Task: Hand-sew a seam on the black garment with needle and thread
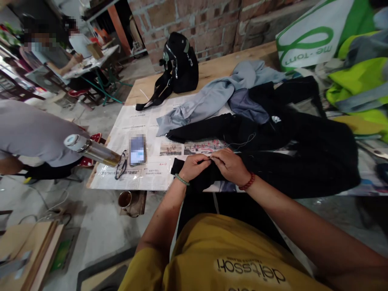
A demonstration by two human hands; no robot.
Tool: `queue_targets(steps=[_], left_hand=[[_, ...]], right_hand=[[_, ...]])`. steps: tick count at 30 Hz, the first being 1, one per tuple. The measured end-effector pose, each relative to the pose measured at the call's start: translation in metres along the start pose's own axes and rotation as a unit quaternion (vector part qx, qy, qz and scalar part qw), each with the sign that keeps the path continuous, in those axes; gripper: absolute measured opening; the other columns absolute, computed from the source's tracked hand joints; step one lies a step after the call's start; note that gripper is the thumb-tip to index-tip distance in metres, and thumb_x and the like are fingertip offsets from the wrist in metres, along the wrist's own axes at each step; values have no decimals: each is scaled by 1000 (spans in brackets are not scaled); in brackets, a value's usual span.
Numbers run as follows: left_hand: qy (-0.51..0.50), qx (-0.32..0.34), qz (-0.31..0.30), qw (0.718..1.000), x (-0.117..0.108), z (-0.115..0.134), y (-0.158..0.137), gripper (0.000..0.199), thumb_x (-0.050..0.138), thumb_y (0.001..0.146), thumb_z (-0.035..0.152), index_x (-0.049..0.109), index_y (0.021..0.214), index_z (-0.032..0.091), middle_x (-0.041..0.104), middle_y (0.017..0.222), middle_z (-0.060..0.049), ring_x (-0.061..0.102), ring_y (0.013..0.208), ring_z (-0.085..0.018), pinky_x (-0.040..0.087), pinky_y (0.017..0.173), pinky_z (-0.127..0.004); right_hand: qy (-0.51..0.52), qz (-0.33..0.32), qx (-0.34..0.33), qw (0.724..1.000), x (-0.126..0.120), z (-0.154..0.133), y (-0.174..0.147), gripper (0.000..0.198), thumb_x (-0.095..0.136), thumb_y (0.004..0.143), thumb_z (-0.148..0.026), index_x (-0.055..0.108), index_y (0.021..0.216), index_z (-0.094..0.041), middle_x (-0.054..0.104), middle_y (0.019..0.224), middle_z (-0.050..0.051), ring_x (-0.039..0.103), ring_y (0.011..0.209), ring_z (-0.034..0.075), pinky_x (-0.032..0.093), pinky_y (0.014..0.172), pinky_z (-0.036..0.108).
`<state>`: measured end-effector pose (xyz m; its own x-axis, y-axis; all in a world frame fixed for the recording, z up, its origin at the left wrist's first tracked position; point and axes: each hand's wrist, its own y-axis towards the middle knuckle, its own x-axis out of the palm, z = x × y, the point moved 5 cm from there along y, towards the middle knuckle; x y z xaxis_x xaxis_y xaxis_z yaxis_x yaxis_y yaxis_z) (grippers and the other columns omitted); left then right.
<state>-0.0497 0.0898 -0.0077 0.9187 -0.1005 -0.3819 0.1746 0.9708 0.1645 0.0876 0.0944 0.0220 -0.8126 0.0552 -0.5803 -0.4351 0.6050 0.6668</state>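
Note:
A black garment (303, 145) with a small white emblem lies across the table's near side. Over its left part, my left hand (195, 166) and my right hand (230, 165) meet at the fingertips, both closed in a pinch. Dark cloth of the garment shows at and beneath the fingers. Anything finer between the fingertips is too small to make out. A thin pale thread (242, 143) curls over the black cloth just beyond my right hand. Past the black garment is a crumpled light grey garment (209, 95).
Newspaper (121, 121) covers much of the table. On it are a phone (138, 149), eyeglasses (121, 165) and a bottle (91, 149) lying over at the left. A black bag (184, 64) stands farther back. Green-yellow clothing (360, 85) lies right. A seated person (39, 133) is at left.

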Motion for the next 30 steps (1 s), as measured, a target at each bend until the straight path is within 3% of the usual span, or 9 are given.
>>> queue_targets(steps=[4, 11, 14, 17, 19, 22, 25, 27, 30], left_hand=[[13, -10, -10, 1000, 0, 0, -1, 18, 57, 77, 28, 63, 68, 14, 59, 64, 1, 51, 63, -10, 40, 63, -21], [24, -9, -10, 1000, 2, -3, 0, 15, 56, 73, 22, 63, 64, 14, 60, 63, 1, 52, 62, -10, 42, 63, -21], [46, -7, -8, 999, 3, -4, 1, 12, 57, 70, 17, 63, 60, 15, 62, 63, 0, 54, 62, -10, 43, 64, -22], [38, -15, 3, 999, 1, -4, 0, 12, 58, 70, 18, 65, 62, 15, 63, 64, 0, 56, 63, -11, 43, 64, -22], [30, -17, 1, 999, 0, -3, 0, 12, 58, 71, 20, 65, 64, 14, 63, 65, -1, 56, 63, -11, 43, 65, -21], [15, -11, -8, 1000, 0, -2, 0, 12, 59, 72, 21, 66, 67, 13, 64, 66, -1, 56, 63, -11, 43, 65, -22], [7, -7, -9, 1000, -1, -3, 0, 12, 59, 72, 22, 66, 68, 13, 64, 67, -1, 56, 64, -11, 43, 66, -22], [6, -10, -7, 1000, -1, -4, 0, 13, 59, 72, 23, 66, 67, 13, 64, 67, -1, 56, 64, -11, 43, 66, -22], [8, -20, -7, 1000, -1, -4, -1, 14, 59, 72, 24, 66, 66, 13, 64, 67, -1, 56, 64, -11, 43, 66, -22]], right_hand=[[36, 33, 67, 997, -4, 1, 1, 7, 49, 85, -17, 55, 84, -20, 62, 75, 1, 58, 69, 12, 45, 62, 25], [21, 35, 50, 998, -12, -9, 3, 10, 48, 87, -21, 57, 82, -21, 63, 75, 3, 59, 69, 14, 47, 65, 27], [27, 61, 104, 992, -29, -4, 17, 9, 51, 86, -26, 58, 84, -21, 64, 76, 2, 59, 68, 14, 47, 64, 27], [122, 41, 170, 977, -39, 3, 34, 13, 53, 85, -33, 58, 84, -21, 63, 73, 2, 58, 64, 12, 48, 61, 26], [248, 19, 217, 944, -37, 7, 39, 17, 53, 85, -38, 54, 85, -21, 62, 71, 1, 58, 61, 12, 48, 55, 25], [431, -27, 292, 853, -22, 9, 37, 22, 50, 86, -43, 47, 89, -22, 61, 70, -1, 61, 62, 14, 50, 51, 27], [502, -45, 327, 799, -12, 10, 36, 24, 52, 85, -45, 44, 88, -22, 62, 71, -1, 65, 70, 16, 55, 60, 33], [490, 5, 318, 812, -18, 15, 40, 25, 55, 83, -45, 43, 87, -22, 62, 71, -2, 65, 71, 16, 56, 66, 35], [372, 92, 258, 887, -44, 26, 51, 21, 54, 85, -41, 47, 88, -22, 63, 72, 0, 65, 70, 16, 55, 70, 35]])
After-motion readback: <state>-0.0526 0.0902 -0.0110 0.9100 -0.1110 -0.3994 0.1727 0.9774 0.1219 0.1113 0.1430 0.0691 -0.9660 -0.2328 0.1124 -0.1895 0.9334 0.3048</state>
